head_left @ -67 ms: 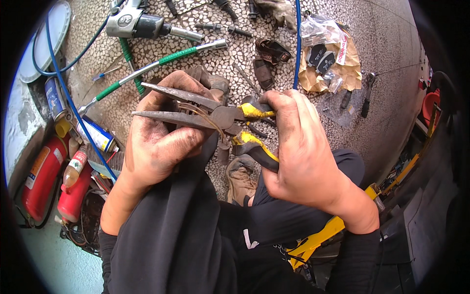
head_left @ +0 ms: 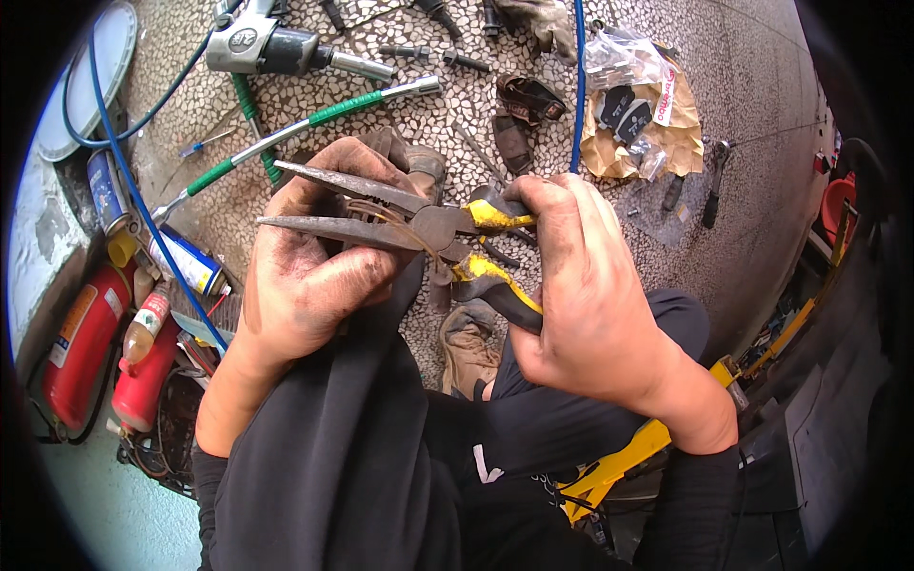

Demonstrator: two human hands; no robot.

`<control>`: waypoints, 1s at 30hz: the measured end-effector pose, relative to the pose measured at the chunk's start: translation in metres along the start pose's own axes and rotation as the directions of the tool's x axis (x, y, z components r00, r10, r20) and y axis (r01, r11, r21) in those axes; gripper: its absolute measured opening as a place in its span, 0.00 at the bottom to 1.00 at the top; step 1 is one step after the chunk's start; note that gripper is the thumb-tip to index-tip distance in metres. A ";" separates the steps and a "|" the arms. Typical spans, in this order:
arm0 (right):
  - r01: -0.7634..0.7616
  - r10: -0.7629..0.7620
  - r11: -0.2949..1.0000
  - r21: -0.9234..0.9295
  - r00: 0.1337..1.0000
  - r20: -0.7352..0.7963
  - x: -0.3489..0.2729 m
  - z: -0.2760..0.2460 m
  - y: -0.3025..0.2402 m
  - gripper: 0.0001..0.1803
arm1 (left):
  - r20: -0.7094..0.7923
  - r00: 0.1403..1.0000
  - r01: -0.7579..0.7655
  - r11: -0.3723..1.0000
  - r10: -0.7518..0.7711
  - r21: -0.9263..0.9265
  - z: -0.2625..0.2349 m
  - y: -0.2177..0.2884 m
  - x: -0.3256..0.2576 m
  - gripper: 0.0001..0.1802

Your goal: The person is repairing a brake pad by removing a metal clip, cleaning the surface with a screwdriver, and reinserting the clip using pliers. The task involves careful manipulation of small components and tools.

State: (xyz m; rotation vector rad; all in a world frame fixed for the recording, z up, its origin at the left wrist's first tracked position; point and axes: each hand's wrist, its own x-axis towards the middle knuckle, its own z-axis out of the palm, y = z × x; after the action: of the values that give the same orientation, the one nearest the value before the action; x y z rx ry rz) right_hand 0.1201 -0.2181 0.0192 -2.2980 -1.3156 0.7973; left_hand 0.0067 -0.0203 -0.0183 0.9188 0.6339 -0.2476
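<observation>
My right hand (head_left: 590, 295) grips the yellow-and-black handles of a pair of long-nose pliers (head_left: 438, 228). The jaws are spread apart and point left, across the front of my left hand (head_left: 309, 257). That hand is curled, thumb below and fingers above, around a dark part mostly hidden behind the jaws and fingers, whose kind I cannot make out. From it a thin brown wire (head_left: 405, 228) bends past the pliers' pivot. A small dark cylindrical piece (head_left: 440, 290) hangs just below the pivot, seemingly at the wire's end. Both hands are sooty.
On the speckled floor beyond lie an impact wrench (head_left: 276, 49), a green-gripped bar (head_left: 343, 109), bolts (head_left: 466, 62) and worn brake pads (head_left: 512, 143). Brown paper (head_left: 614, 157) with black pads lies far right. Red fire extinguishers (head_left: 86, 343) and spray cans (head_left: 186, 262) stand left; blue hoses (head_left: 580, 86) cross the floor.
The small dark piece hanging under the pliers' pivot has shifted slightly up and to the right. Both hands and the pliers are practically where they were.
</observation>
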 end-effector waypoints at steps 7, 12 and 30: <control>-0.016 0.013 1.000 -0.026 0.991 -0.137 0.001 0.008 -0.001 0.44 | -0.020 1.000 -0.015 0.997 0.016 0.069 0.001 0.002 0.002 0.19; -0.015 0.017 1.000 0.024 0.996 -0.085 0.001 0.006 0.002 0.46 | -0.017 1.000 -0.010 0.997 0.011 0.081 -0.001 0.003 0.000 0.20; -0.012 0.019 0.995 0.099 0.998 -0.064 -0.001 0.001 0.002 0.48 | -0.007 0.998 -0.063 0.979 0.065 0.192 -0.007 -0.001 -0.002 0.23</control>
State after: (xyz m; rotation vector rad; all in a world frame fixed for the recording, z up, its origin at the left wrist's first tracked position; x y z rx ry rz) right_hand 0.1197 -0.2200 0.0176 -2.2406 -1.2049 0.7684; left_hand 0.0020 -0.0157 -0.0209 1.1253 0.5982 -0.2481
